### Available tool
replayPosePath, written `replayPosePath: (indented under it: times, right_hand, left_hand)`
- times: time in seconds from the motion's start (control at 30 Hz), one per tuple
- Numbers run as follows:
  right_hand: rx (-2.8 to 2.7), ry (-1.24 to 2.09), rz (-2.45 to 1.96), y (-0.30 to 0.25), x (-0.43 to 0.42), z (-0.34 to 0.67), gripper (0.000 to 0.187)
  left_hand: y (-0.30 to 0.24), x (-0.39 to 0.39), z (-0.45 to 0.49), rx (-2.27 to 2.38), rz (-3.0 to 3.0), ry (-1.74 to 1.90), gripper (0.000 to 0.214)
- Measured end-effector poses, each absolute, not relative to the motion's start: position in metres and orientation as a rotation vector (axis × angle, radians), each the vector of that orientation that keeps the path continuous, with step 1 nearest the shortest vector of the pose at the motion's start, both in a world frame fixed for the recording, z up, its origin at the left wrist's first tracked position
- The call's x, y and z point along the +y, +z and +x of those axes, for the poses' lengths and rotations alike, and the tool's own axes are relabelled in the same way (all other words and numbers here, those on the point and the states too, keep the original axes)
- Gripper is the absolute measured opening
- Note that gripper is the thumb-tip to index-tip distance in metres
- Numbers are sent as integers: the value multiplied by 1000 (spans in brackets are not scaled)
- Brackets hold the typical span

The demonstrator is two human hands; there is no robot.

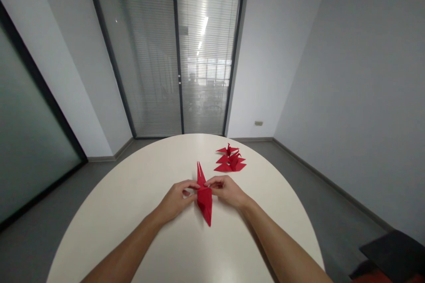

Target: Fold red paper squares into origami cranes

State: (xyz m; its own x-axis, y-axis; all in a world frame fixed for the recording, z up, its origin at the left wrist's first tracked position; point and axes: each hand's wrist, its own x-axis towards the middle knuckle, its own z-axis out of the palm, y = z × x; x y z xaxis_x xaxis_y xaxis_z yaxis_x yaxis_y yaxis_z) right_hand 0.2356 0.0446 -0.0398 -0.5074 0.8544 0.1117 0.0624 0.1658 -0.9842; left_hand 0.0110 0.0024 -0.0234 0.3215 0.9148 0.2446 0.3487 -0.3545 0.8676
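Between my hands is a partly folded red origami paper (205, 201), long and narrow. Two thin points stick out at its far end, and a wider folded flap tapers toward me. My left hand (181, 194) pinches its left edge near the middle between thumb and fingers. From the other side, my right hand (224, 189) grips the right edge at about the same height. The fingertips cover part of the fold where the narrow points meet the wide flap. Several finished red paper cranes (232, 161) stand close together beyond my right hand.
A round cream-white table (159, 163) carries the paper and the cranes. Behind it are glass doors with blinds (149, 62) and a wall socket (258, 123). A dark seat-like object (395, 250) shows at the lower right.
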Motion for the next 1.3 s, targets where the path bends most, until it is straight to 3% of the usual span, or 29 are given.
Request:
replayPosePath:
  times: [0.3,0.6,0.7,0.93,1.3]
  right_hand:
    - [-1661,1341,-830,-38,42,225,29]
    - [-1529,1389,-771,-34,38,217,44]
    - [-1560,1375,-789,-31,36,216,44]
    - [-1654,1320,-876,-25,33,217,30]
    - [-1537,1402,-791,-31,34,214,39]
  left_hand:
    - [-22,0,21,1086,1654,1131,20]
    - [-33,8,25,1075,1433,1298,25]
    - [-33,9,24,1090,1380,1278,32]
    - [-27,6,23,1168,1392,1232,25]
    - [-27,7,28,1231,1301,1164,39]
